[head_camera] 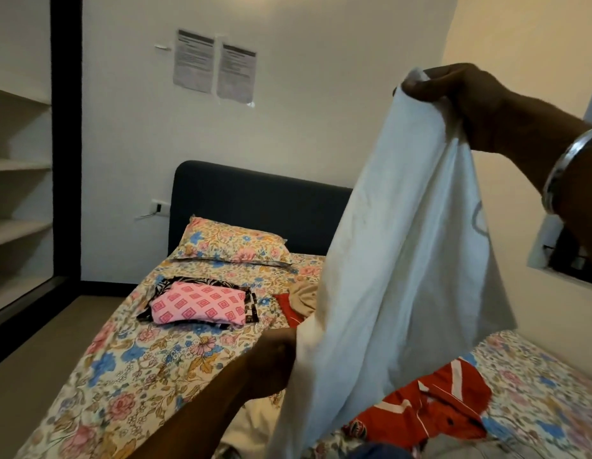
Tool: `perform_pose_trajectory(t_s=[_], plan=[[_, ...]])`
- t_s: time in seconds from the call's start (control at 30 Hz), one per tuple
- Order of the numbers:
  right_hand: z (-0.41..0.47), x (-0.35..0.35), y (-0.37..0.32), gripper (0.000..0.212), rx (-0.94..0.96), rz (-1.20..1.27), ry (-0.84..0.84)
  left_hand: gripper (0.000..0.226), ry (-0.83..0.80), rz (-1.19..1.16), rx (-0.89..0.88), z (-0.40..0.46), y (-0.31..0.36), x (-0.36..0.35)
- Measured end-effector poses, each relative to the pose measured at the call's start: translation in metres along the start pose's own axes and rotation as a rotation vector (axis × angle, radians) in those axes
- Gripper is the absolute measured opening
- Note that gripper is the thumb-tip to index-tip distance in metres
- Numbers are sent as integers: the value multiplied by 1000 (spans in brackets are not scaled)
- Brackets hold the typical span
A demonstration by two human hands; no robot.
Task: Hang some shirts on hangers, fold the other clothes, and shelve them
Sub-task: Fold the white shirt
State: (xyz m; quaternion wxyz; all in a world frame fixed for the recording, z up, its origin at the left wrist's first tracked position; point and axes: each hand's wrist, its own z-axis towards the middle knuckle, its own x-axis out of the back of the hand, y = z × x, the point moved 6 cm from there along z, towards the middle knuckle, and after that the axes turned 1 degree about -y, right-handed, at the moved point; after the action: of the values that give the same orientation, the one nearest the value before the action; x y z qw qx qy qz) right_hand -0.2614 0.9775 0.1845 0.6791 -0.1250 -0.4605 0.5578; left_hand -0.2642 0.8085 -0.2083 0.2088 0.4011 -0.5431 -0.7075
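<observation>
1. At the left edge, pale built-in shelves (16, 167) stand inside a dark frame; nothing can be seen lying on the boards in view.
2. Bed with floral sheet (129, 369) holds the clothes: a folded pink diamond-print garment (198, 308) lies on top of a folded black-and-white patterned garment (251, 304), in front of the floral pillow (231, 241).
3. Right hand (466, 94) is raised high, fingers and thumb pinching the top edge of a white cloth garment (397, 246), which hangs down over the bed.
4. Left hand (271, 362) is low at the white garment's lower left edge; its fingers are hidden behind the cloth, so their state cannot be told.
5. The hanging cloth blocks part of a tan garment (304, 294) and a red garment (430, 409) with white stripes, both on the sheet.
6. Two printed paper sheets (215, 66) are stuck on the wall above a dark blue headboard (254, 200).
</observation>
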Motion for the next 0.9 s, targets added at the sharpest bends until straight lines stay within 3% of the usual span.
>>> perform_pose_trajectory(t_s=[0.07,0.17,0.2,0.27,0.33,0.37,0.53,0.7,0.9], plan=[[3,5,10,22,-32,-1,38,20,-57,-1,18,-10,2,2],[8,3,14,31,-45,6,47,31,45,231,35,-1,-6,18],[10,-1,11,32,-36,0,31,24,109,355,-15,7,-3,19],[12,-13,1,33,-8,-42,-14,15,386,518,-154,15,6,27],[11,-24,-10,35,13,-167,-67,19,591,417,-275,15,21,31],[9,-29,-13,37,8,-263,-108,26,619,318,-341,14,32,29],[-11,-82,2,40,-119,-619,-450,40,381,224,-785,-4,116,-30],[-24,-131,25,24,-118,-532,-587,38,299,182,-797,-15,152,-57],[-25,-142,28,35,-45,-438,-582,35,361,398,-779,-24,136,-29]])
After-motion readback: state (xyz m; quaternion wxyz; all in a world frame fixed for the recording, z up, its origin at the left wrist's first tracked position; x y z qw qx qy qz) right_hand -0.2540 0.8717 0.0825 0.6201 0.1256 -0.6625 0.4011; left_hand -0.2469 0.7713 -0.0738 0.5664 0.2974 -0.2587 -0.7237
